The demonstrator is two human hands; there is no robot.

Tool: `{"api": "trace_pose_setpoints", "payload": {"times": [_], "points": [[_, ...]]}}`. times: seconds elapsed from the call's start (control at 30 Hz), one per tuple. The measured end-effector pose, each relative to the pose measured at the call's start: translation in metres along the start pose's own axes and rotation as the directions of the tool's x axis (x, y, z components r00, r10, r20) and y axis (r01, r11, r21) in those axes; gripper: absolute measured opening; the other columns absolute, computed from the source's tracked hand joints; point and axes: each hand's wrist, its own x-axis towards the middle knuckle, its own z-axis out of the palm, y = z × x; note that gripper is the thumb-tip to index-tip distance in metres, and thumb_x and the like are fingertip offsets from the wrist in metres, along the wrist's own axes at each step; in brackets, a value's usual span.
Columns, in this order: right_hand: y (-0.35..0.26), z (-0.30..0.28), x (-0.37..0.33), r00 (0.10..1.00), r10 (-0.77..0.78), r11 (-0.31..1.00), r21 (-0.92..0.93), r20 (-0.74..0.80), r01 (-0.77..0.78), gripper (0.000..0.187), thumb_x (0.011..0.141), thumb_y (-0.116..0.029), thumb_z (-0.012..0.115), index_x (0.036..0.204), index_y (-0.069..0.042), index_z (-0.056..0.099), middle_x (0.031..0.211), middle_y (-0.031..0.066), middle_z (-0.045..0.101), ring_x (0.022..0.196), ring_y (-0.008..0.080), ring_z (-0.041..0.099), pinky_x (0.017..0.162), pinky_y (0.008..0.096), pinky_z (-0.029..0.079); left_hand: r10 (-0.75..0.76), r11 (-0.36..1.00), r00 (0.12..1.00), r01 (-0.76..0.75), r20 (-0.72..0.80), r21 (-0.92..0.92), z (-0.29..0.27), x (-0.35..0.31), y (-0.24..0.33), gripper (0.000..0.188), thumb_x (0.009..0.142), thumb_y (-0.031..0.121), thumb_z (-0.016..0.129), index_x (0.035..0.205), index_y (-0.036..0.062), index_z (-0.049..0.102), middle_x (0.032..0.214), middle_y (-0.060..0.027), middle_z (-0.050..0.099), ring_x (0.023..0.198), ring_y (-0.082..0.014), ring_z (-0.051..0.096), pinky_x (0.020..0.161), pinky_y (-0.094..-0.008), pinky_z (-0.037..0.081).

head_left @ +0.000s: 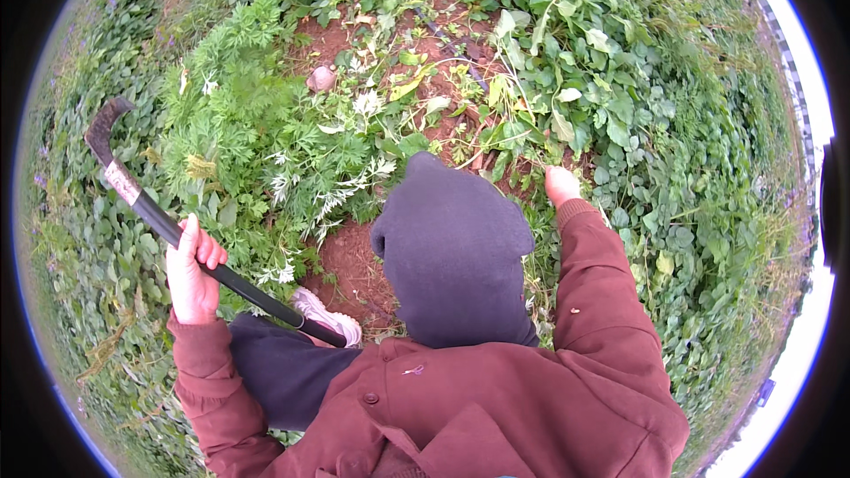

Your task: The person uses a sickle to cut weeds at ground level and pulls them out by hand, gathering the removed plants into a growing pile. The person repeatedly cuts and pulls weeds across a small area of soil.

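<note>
The hooked tool [241, 288] slants across my left side, its dark curved blade [104, 133] up over the greenery and its butt end low, across my pale shoe [310, 303]. I judge it stiff all along and of moderate weight, likely a little heavy toward the hook. The black handle looks smooth, so it could slip in a damp palm. The place to take hold is that long handle, well back from the blade and its pale collar [121, 183]; I can't tell from here how keen the edge is.

My left hand [197, 270] is closed around the handle partway along, fingers curled over it and thumb lying up against it. My right hand [561, 184] is out ahead of me on the other side, seen from the back and drawn up like a fist, low among leafy stems [512, 137]. Its fingertips are hidden, so I can't say how tightly they close or whether they have a stem. Those stems look light, thin and bendy, their leaves easily torn; nearer the root seems the surer hold.

Between my hands rises my dark-trousered knee [453, 257], with reddish soil [347, 258] beside it and feathery green plants [239, 71] beyond.
</note>
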Motion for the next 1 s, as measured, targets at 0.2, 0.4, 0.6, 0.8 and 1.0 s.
{"api": "trace_pose_setpoints", "payload": {"times": [0.2,0.4,0.6,0.8,1.0], "points": [[0.025,-0.02,0.01,0.999,-0.044,0.995,0.092,0.006,0.044,0.021,0.081,-0.025,0.059,0.083,-0.005,0.065,0.085,0.0189,0.066,0.084,0.0352,0.064,0.077,0.0423,0.051,-0.022,1.0,1.0,0.022,0.005,0.002,0.01,0.001,-0.002,0.018,0.092,0.022,0.059,0.085,0.0122,0.045,0.056,0.0056,0.034,0.049,-0.007,0.033,0.051,-0.0246,0.032],[0.002,-0.05,0.004,0.992,-0.079,0.978,0.184,-0.094,0.095,0.028,0.082,-0.029,0.06,0.081,-0.002,0.067,0.084,0.0191,0.065,0.084,0.0342,0.063,0.077,0.0415,0.05,0.0,1.0,0.996,-0.001,0.09,0.008,0.017,0.0,0.0,0.022,0.092,0.023,0.058,0.079,0.0128,0.043,0.055,0.0055,0.033,0.049,-0.0072,0.032,0.051,-0.0244,0.031],[-0.013,-0.056,0.002,0.998,-0.042,0.96,0.274,-0.055,0.056,0.03,0.082,-0.032,0.058,0.078,-0.004,0.068,0.083,0.0188,0.065,0.085,0.0333,0.062,0.079,0.0412,0.049,0.028,1.0,0.993,-0.027,0.114,-0.016,0.015,-0.002,0.003,0.023,0.092,0.023,0.058,0.078,0.0133,0.042,0.056,0.0057,0.032,0.049,-0.0065,0.031,0.051,-0.0243,0.031],[-0.015,-0.055,0.004,1.0,-0.005,0.916,0.4,0.002,0.004,0.022,0.077,-0.027,0.061,0.074,-0.007,0.071,0.074,0.0145,0.066,0.074,0.0255,0.065,0.071,0.0352,0.05,0.017,1.0,0.997,-0.016,0.076,-0.021,0.013,-0.003,0.005,0.02,0.092,0.023,0.058,0.082,0.0131,0.044,0.056,0.006,0.033,0.049,-0.0065,0.032,0.051,-0.0242,0.031],[-0.018,-0.059,0.002,0.999,-0.016,0.919,0.393,-0.033,0.028,0.025,0.077,-0.027,0.062,0.079,-0.003,0.069,0.075,0.0165,0.066,0.074,0.0275,0.064,0.071,0.0363,0.049,0.015,0.999,0.998,-0.014,0.053,-0.032,0.017,-0.006,0.006,0.017,0.092,0.021,0.059,0.088,0.0116,0.046,0.056,0.0061,0.034,0.048,-0.0062,0.032,0.05,-0.0241,0.031]]}}
